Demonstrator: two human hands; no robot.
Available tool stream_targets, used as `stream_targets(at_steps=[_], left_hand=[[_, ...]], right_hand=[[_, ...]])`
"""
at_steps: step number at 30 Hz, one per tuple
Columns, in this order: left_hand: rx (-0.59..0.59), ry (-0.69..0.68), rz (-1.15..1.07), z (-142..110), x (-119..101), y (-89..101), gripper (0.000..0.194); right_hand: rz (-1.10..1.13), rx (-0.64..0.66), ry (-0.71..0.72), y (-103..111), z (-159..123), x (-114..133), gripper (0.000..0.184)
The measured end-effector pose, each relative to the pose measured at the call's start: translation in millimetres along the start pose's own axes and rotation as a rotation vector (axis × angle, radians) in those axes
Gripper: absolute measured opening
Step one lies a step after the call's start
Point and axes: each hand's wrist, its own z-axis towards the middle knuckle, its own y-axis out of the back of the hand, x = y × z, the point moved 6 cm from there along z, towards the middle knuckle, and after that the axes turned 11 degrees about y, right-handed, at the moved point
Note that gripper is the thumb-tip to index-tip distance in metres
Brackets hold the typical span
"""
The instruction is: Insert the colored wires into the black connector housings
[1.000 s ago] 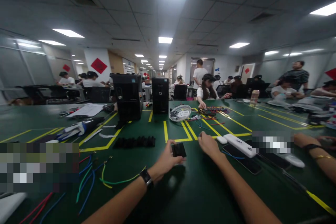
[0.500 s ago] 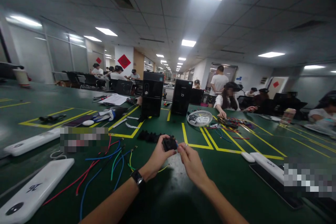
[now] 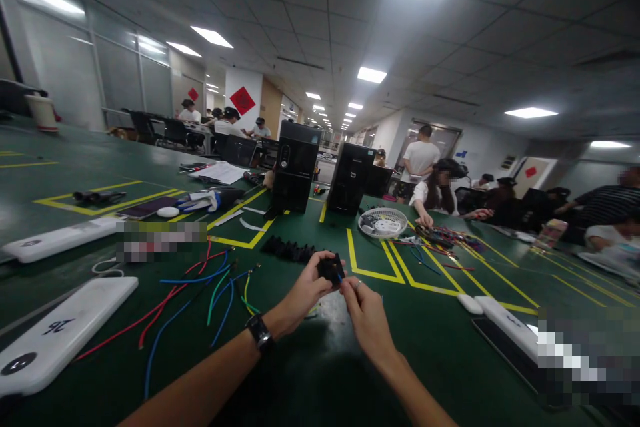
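Observation:
My left hand [image 3: 306, 290] is closed around a small black block-shaped part [image 3: 331, 268], held above the table in front of me. My right hand [image 3: 364, 307] pinches a short blue wire [image 3: 341, 277] against the near side of that part; whether its end is inside cannot be seen. Just beyond my left hand lies a row of similar black parts [image 3: 290, 249] on the green table. Left of my forearm, red, blue, green and yellow-green wires [image 3: 220, 293] are spread loosely.
Two black computer towers [image 3: 296, 167] stand ahead. A white basket [image 3: 383, 222] and a wire heap [image 3: 445, 237] lie right of them, where a co-worker [image 3: 435, 193] reaches in. White power banks [image 3: 70, 330] lie at left; a white device and dark phone [image 3: 510, 353] at right.
The view has tilted slightly. My left hand has turned the black part a little, so more of its face and the blue wire show. Both hands keep their hold.

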Motion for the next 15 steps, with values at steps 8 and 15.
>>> stream_targets(at_steps=[8, 15], left_hand=[[-0.057, -0.034, 0.073, -0.1, -0.3, 1.1, 0.05], [-0.046, -0.062, 0.103, -0.7, 0.7, 2.8, 0.051]], right_hand=[[0.003, -0.006, 0.008, 2.4, -0.5, 1.0, 0.028], [0.014, 0.009, 0.011, -0.6, -0.7, 2.3, 0.028]])
